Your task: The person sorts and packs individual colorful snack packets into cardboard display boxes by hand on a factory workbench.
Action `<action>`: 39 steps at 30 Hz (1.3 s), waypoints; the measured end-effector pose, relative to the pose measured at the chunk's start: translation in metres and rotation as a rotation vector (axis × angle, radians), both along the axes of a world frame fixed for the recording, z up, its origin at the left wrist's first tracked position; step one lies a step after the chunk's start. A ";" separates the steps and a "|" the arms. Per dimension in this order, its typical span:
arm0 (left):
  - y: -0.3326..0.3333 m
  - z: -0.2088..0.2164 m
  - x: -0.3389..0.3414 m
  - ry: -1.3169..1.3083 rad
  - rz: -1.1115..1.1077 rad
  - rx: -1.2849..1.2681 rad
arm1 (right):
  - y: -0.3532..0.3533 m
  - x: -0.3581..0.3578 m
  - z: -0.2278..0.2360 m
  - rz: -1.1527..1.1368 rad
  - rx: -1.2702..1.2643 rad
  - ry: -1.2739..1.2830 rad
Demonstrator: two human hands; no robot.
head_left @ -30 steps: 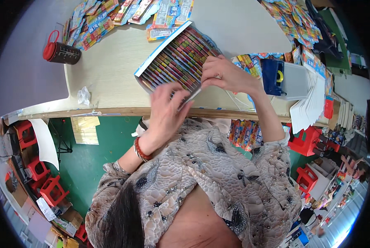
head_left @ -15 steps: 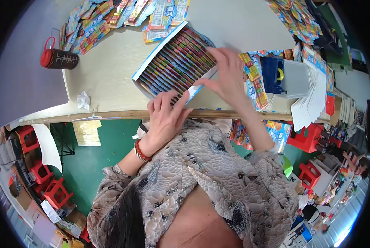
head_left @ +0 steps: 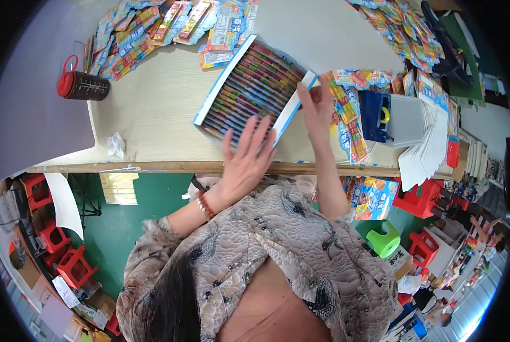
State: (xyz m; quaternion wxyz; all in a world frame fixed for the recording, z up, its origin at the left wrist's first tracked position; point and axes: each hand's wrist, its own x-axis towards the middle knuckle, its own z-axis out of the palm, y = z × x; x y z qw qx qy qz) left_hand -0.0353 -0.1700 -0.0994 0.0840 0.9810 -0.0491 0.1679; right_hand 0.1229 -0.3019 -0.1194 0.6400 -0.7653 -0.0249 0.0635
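1. Head view: printed characters cover the bright loose packets (head_left: 225, 27) at the far left of the surface (head_left: 158, 108).
2. The box (head_left: 225, 80) sits slantwise on the surface; the left hand (head_left: 246, 162), fingers spread, lies over its near end.
3. The right hand (head_left: 317, 108) bends at its right edge; I cannot tell whether it grips.
4. The box, white and blue, holds tight rows of multicoloured packs (head_left: 260, 80).

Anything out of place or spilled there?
A crumpled piece of clear plastic lies near the front edge of the table, left of the open carton of packets; it looks like stray scrap. The carton sits at a slant to that edge. No spill shows.
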 end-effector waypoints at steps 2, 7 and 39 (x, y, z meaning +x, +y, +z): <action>-0.014 0.013 0.019 0.053 -0.029 0.024 | 0.002 0.027 -0.010 -0.078 -0.075 -0.167; 0.016 0.033 0.068 -0.105 -0.014 -0.383 | 0.003 0.066 -0.018 0.018 -0.057 -0.212; 0.121 0.017 0.069 0.406 -0.146 -1.100 | -0.031 -0.053 0.041 0.400 0.117 0.071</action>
